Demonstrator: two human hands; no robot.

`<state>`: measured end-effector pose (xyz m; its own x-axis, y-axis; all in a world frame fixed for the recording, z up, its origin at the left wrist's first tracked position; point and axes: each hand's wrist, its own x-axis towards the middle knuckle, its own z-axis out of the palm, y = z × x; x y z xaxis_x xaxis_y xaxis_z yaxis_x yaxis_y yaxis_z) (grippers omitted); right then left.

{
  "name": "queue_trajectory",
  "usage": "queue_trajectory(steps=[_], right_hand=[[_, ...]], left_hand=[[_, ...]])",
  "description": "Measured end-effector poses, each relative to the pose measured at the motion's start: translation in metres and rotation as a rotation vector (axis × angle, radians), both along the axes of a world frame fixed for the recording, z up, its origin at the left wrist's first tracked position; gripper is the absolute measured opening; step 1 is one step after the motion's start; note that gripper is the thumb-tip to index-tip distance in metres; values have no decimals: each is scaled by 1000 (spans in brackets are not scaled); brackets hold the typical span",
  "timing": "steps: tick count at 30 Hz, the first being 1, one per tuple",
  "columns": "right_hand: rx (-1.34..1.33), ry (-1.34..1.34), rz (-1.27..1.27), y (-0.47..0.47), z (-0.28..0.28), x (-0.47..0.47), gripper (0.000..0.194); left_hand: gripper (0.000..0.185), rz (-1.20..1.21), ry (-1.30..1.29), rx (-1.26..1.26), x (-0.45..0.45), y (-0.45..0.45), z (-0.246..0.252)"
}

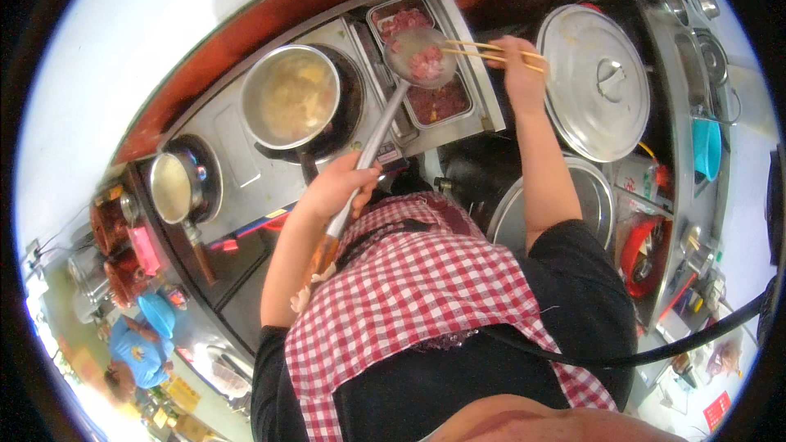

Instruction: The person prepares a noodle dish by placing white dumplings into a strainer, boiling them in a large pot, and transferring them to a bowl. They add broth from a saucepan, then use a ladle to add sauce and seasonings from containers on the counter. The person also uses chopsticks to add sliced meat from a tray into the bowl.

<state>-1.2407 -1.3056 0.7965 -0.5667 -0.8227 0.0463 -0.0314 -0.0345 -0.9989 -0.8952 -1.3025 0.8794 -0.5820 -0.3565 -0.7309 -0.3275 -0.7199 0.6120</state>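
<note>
My left hand (344, 186) grips the long metal handle of a strainer ladle (399, 67). Its bowl hovers over two rectangular metal trays of raw meat. Pinkish meat slices (426, 64) lie in the bowl. In my right hand (521, 67) is a pair of wooden chopsticks (473, 52), their tips at the bowl's edge by the slices. Paler red meat shows in the far tray (402, 17), partly covered by the bowl. Darker minced-looking meat fills the near tray (439, 104). Left of the ladle, a metal pot (290, 97) with cloudy liquid and pale food sits on a burner.
A small pan (172, 187) of pale liquid stands over a lit flame at left. To the right are a large metal lid (599, 83) and a round metal vessel (589, 190) below it. Shelving (675, 196) lines the right side. Another person in blue (140, 350) is at lower left.
</note>
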Motion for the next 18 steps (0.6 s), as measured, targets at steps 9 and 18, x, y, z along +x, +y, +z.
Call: queue_trajectory(steps=[9,18], right_hand=[[384,19,-61,48,-104,31,27],[11,-591,-288,45,-55,32,31]], left_hand=[[19,-15,-127,-206,18,-1,21],[13,-102,-178,-170,17,4,3]])
